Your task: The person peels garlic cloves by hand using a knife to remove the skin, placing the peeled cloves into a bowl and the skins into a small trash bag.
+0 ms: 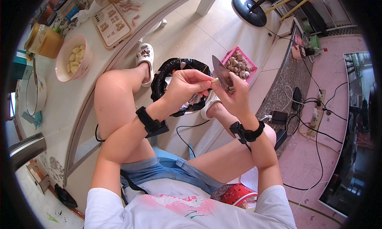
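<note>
My left hand (186, 87) pinches a small pale garlic clove (215, 81) between thumb and fingertips. Closed around a knife (221, 72), my right hand (235, 97) holds the broad blade pointing up and away, its thumb close to the clove. Both hands meet above a bin lined with a black bag (159, 78), which has scraps inside. Just beyond the right hand, a pink basket (252, 68) holds several unpeeled garlic bulbs (240, 65). On the table at left, a pink-rimmed bowl (88, 61) contains several peeled cloves (74, 58). The knife handle is mostly hidden in the right hand.
The table edge (131, 44) curves beside my left knee. A beige tray (112, 26), garlic skins (130, 5), a yellowish jar (44, 40) and a white pot (36, 94) stand or lie on it. Cables (316, 121) and a screen (350, 141) are at right.
</note>
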Demonstrator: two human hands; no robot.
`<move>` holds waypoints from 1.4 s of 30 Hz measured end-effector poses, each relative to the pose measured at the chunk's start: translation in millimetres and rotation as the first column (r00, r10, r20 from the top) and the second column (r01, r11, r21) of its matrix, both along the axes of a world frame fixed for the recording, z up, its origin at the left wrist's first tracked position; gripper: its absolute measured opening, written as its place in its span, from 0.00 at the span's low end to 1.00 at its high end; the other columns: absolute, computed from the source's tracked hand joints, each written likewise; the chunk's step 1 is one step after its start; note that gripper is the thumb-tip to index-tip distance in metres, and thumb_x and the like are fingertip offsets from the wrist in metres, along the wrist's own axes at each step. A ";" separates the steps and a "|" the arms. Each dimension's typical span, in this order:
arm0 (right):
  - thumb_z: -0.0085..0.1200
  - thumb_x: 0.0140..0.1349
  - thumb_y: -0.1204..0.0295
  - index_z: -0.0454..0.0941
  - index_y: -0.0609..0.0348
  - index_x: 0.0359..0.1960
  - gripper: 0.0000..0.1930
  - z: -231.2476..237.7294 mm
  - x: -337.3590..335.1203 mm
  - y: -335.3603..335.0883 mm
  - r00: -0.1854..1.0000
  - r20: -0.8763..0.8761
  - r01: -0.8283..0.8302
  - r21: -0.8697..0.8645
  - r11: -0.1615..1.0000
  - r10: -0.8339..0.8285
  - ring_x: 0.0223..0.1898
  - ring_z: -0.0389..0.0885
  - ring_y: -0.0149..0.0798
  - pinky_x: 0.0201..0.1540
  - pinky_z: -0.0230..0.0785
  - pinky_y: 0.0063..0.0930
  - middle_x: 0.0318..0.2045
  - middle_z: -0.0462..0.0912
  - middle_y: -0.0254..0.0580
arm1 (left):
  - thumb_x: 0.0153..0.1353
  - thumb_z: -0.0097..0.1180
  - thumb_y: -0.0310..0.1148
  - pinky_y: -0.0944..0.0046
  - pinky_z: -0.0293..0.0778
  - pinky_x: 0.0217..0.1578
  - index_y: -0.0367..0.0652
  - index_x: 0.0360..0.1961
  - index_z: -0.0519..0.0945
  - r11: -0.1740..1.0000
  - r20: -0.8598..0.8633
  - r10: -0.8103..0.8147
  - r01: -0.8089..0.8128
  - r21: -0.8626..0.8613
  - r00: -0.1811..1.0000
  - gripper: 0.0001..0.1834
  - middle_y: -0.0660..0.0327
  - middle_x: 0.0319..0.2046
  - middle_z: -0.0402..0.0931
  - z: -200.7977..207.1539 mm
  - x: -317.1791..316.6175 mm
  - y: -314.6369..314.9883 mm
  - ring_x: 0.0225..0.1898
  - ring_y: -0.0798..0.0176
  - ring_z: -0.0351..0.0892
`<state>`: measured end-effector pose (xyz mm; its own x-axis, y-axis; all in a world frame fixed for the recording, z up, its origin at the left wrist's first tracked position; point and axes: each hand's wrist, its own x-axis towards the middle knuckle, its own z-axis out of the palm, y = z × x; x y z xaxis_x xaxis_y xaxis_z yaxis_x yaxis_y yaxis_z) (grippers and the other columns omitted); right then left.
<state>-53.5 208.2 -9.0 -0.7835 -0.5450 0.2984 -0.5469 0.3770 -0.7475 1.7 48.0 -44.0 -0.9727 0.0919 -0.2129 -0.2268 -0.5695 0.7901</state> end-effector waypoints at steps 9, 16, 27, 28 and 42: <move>0.59 0.50 0.69 0.74 0.65 0.27 0.11 -0.8 -0.2 3.6 0.997 0.071 -0.040 0.060 0.997 0.036 0.15 0.65 0.35 0.20 0.59 0.25 0.15 0.70 0.45 | 0.54 0.56 0.23 0.77 0.71 0.22 0.39 0.31 0.80 1.000 -0.016 0.005 -0.005 0.000 1.000 0.04 0.64 0.24 0.77 0.4 0.3 0.5 0.22 0.75 0.74; 0.55 0.52 0.71 0.76 0.65 0.29 0.08 3.1 0.9 2.4 0.992 0.108 -0.074 0.097 0.993 0.064 0.17 0.70 0.35 0.22 0.61 0.23 0.16 0.73 0.45 | 0.53 0.57 0.24 0.76 0.72 0.22 0.38 0.29 0.79 1.000 0.019 0.008 -0.008 -0.008 1.000 0.02 0.63 0.24 0.77 -2.1 0.3 -0.1 0.22 0.74 0.74; 0.53 0.57 0.72 0.76 0.65 0.34 0.08 1.6 -6.6 11.2 0.698 0.706 0.117 -0.278 0.953 0.120 0.16 0.64 0.17 0.17 0.52 0.11 0.21 0.76 0.32 | 0.51 0.58 0.21 0.77 0.71 0.24 0.36 0.30 0.80 0.986 -0.094 0.091 -0.103 -0.134 0.991 0.04 0.61 0.26 0.79 7.7 1.2 6.0 0.25 0.75 0.76; 0.53 0.57 0.72 0.76 0.65 0.34 0.08 0.5 -6.4 11.1 0.698 0.705 0.116 -0.278 0.954 0.121 0.16 0.64 0.17 0.17 0.52 0.11 0.21 0.76 0.32 | 0.51 0.58 0.21 0.77 0.71 0.24 0.36 0.30 0.80 0.981 -0.118 0.098 -0.115 -0.155 0.988 0.04 0.60 0.26 0.79 9.1 1.6 7.0 0.25 0.75 0.76; 0.57 0.53 0.78 0.78 0.66 0.31 0.05 -7.2 0.2 1.6 0.935 0.352 0.040 -0.201 0.979 0.034 0.28 0.77 0.25 0.32 0.69 0.17 0.25 0.81 0.37 | 0.50 0.59 0.22 0.77 0.72 0.25 0.36 0.30 0.80 0.731 -0.457 0.132 -0.398 -0.555 0.879 0.05 0.60 0.32 0.77 2.3 4.4 10.5 0.26 0.75 0.75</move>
<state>-53.3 209.8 -16.3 -0.8594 -0.5002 0.1065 -0.2342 0.1997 -0.9515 6.1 58.5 -41.7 -0.9476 -0.2039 0.2460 0.2336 0.0831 0.9688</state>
